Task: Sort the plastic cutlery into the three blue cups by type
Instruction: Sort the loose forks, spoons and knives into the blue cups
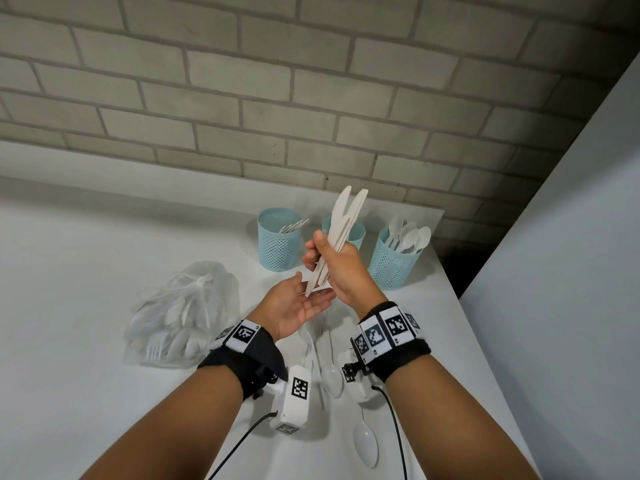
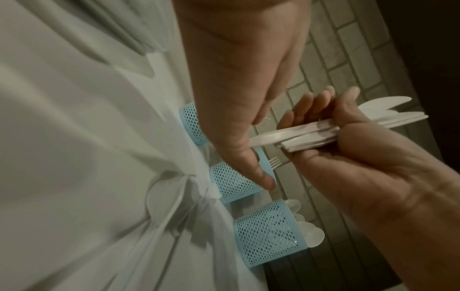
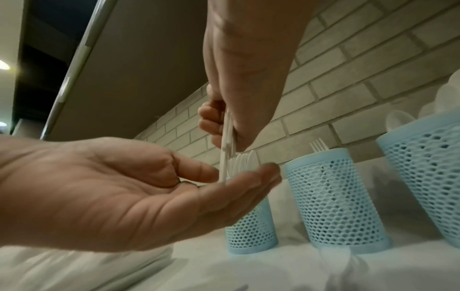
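My right hand (image 1: 332,261) grips a bundle of white plastic knives (image 1: 343,223) upright, blades pointing up, in front of the cups. My left hand (image 1: 304,301) lies open, palm up, under the handle ends, which touch its fingers (image 3: 236,183). Three blue mesh cups stand at the back. The left cup (image 1: 278,247) holds forks and the right cup (image 1: 393,265) holds spoons. The middle cup (image 1: 358,233) is mostly hidden behind the knives. In the left wrist view the knives (image 2: 298,135) cross the right hand's curled fingers (image 2: 306,106).
A knotted clear bag of white cutlery (image 1: 183,313) lies left of my arms. Loose clear spoons (image 1: 365,441) lie on the white table (image 1: 69,271) between my wrists. A brick wall (image 1: 311,98) runs behind the cups, and the table ends just right of the spoon cup.
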`<state>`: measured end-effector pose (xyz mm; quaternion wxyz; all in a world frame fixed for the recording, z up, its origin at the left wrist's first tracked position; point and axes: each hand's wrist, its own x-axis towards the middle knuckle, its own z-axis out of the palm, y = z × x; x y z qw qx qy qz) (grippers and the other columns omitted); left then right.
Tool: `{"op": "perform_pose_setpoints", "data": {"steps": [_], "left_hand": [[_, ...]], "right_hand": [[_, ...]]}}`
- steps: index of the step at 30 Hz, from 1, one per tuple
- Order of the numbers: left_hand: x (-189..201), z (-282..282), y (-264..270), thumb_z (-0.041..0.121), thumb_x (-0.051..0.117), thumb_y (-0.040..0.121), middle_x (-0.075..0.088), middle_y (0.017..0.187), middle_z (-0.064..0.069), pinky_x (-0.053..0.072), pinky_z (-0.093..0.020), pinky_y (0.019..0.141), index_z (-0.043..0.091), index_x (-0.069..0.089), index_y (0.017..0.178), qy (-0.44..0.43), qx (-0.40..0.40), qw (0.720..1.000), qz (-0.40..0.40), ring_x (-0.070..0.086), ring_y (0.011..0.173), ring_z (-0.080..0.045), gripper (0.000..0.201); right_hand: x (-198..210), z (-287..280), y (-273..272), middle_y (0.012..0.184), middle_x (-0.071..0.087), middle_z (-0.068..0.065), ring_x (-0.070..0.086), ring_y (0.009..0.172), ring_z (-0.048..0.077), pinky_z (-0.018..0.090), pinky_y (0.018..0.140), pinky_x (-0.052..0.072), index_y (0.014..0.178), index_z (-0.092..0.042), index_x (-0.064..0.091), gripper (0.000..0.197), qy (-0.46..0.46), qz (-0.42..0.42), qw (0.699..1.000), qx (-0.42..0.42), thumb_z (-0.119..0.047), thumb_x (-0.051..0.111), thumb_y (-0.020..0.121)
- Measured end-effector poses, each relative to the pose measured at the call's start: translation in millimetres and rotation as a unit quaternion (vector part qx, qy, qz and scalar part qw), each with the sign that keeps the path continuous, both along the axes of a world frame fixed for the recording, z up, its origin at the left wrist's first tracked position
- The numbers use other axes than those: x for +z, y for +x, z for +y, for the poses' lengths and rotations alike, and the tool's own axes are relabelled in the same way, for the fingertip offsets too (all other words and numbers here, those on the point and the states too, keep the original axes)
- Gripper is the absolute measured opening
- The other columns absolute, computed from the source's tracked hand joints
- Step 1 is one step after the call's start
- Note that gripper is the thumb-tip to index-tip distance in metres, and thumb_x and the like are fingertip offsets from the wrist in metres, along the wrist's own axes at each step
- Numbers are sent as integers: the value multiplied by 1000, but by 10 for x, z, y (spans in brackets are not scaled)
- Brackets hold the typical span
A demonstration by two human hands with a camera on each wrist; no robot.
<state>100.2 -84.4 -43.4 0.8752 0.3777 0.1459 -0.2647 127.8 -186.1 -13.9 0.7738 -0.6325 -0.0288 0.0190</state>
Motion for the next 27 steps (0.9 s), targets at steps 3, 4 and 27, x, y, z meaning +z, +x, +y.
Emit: {"op": "perform_pose_setpoints", "data": {"steps": [3,4,27], "left_hand": [[9,4,1,27,30,103,61,94,-21,42,-42,94,-2,56,98,-34,7,999,10,61,90,-29,39],[-1,6,10,26,31,103,62,93,-20,43,-43,94,-3,56,98,-43,13,999,14,61,89,-28,38],[2,235,281,19,48,95,55,67,4,35,-14,48,18,59,88,200,124,970,-62,46,53,-4,13]], "right_hand": [[-8,33,-9,76,66,-1,64,79,11,24,79,51,81,-14,62,11,-33,-6,999,13,-18,58,91],[-10,37,-5,80,66,1,64,83,12,26,82,50,82,-15,62,9,-35,-7,999,14,-17,60,90],[749,139,928,59,60,1,55,42,7,19,46,50,73,-14,61,15,-237,-123,952,-148,-20,65,87]]}}
